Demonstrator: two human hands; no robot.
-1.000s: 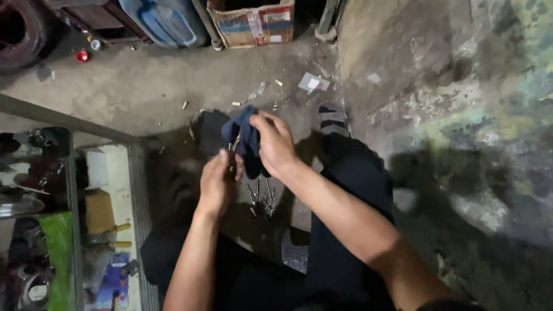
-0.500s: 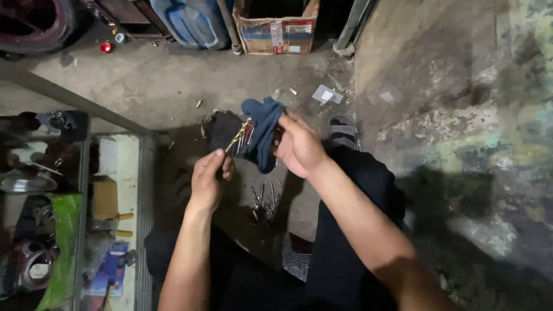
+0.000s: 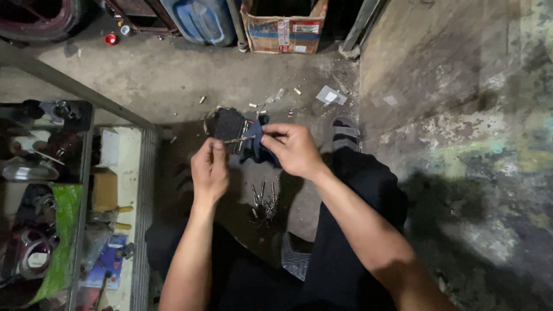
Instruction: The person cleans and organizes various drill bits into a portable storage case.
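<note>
My left hand (image 3: 209,171) pinches one end of a thin metal rod (image 3: 237,139) that points right. My right hand (image 3: 292,148) grips a dark blue cloth (image 3: 257,147) wrapped around the rod's other end. Both hands are held over the concrete floor, above my knees. Below them a small pile of similar metal rods (image 3: 264,201) lies on the floor. A dark flat pad (image 3: 229,126) rests on the floor just behind the hands.
A shelf unit (image 3: 69,190) with tools and a green bag stands at left. A cardboard box (image 3: 283,26), a blue container (image 3: 201,17) and a tyre (image 3: 34,17) are at the back. A rough stained wall (image 3: 472,126) rises at right. My sandalled foot (image 3: 345,133) is ahead.
The cloth has slid along the rod, so more bare metal shows between my hands. Both hands have lowered and spread slightly apart, and the view has shifted.
</note>
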